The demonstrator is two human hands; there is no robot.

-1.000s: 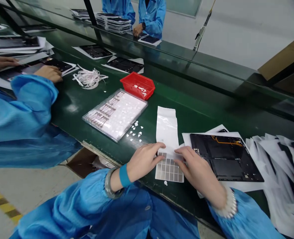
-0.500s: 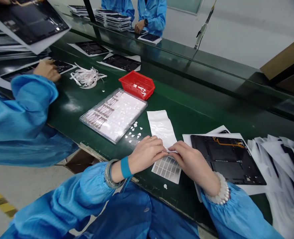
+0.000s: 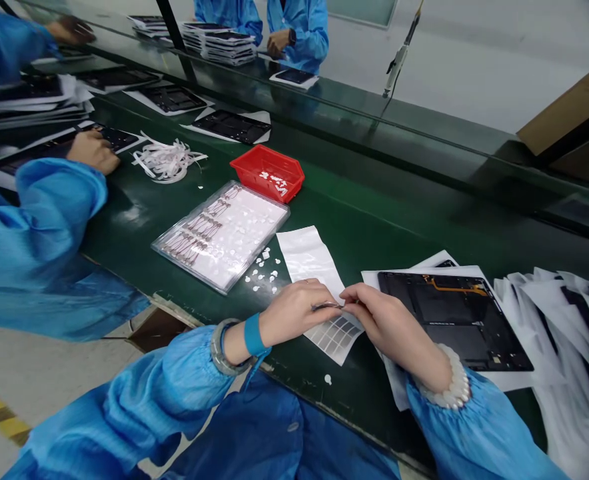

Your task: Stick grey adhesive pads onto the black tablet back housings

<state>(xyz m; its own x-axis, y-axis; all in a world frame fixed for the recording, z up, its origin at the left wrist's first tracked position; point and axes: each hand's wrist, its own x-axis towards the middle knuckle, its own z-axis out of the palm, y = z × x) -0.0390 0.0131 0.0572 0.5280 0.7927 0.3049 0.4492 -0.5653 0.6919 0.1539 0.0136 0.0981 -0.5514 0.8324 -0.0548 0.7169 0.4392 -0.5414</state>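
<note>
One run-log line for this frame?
Left hand: over gridded sheet | Right hand: over same sheet | Grip: partly hidden | Nearby: black panel, red bin

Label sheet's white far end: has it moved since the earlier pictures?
Yes: the white far end has swung left, closer to the clear plastic case.

red bin (image 3: 256, 184), tangled white strips (image 3: 167, 162)

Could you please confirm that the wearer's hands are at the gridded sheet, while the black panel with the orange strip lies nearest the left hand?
Not quite: the head view shows the black panel with the orange strip lying nearest the right hand, not the left hand; both hands are indeed at the gridded sheet.
</note>
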